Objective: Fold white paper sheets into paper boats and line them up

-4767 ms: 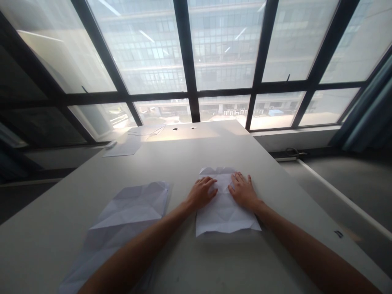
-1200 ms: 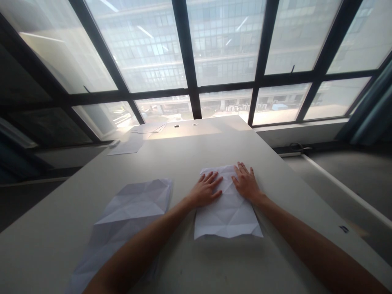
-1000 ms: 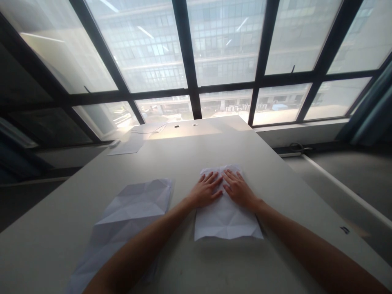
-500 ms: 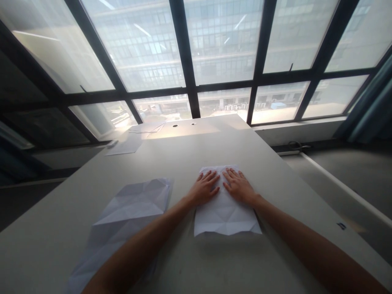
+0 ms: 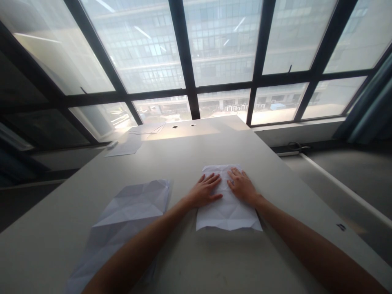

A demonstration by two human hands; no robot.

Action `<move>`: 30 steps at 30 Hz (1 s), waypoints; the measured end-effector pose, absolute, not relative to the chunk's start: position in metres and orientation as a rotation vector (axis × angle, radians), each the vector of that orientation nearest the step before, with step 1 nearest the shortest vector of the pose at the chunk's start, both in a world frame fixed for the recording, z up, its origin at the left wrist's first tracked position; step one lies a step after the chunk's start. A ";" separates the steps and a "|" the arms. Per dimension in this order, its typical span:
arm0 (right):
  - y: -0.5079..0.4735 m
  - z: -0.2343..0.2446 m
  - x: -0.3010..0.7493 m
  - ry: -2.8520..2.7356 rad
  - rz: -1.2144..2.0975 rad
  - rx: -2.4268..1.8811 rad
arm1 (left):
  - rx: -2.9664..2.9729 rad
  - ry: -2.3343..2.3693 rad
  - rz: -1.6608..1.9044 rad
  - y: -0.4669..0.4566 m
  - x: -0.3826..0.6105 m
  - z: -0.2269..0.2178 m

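rests both palms on a creased white paper sheet [image 5: 226, 214], out on the white table [image 5: 190, 155]! presses the left hand [image 5: 204, 191] open and flat over the left side of the creased sheet, with fingers fanned toward its far edge and thumb angled in toward its middle. presses the right hand [image 5: 243, 188] down too, open and flat on the right side of the creased sheet, with fingertips close to the far edge. leaves a bare strip of the creased sheet between the two. shows plain fold lines across the near part of the creased sheet, and lifts slightly along its wavy near edge. to the left of the creased sheet, shows more creased paper [image 5: 134, 204], larger, lying partly under the left forearm [image 5: 147, 245]. well beyond and left of the creased sheet, has flat white paper [image 5: 122, 148]; straight beyond, black-framed windows [image 5: 223, 49]. off to the right of the creased sheet, shows a small dark mark [image 5: 341, 227] by the table's edge, and farther off, a blue curtain [image 5: 361, 114].
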State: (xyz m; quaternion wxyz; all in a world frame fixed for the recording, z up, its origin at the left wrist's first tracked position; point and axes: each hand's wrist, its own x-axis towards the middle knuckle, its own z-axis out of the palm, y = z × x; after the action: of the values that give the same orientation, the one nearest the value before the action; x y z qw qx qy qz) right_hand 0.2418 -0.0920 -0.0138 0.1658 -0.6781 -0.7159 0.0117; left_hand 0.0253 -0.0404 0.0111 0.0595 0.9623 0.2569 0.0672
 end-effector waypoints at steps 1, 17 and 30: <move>-0.092 -0.013 0.242 -2.019 0.022 -1.928 | 2.912 0.781 0.199 -0.040 0.025 0.011; -0.100 -0.009 0.238 -2.215 0.125 -1.690 | 2.929 0.786 0.156 -0.040 0.025 0.013; -0.101 -0.009 0.238 -2.203 0.123 -1.681 | 2.889 0.809 0.163 -0.037 0.026 0.009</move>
State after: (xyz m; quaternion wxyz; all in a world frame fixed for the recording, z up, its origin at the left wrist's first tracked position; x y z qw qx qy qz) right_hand 0.2377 -0.1007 -0.0089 0.1829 -0.5960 -0.7807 0.0436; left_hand 0.0260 -0.0368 0.0094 0.0686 0.9593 0.2687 0.0543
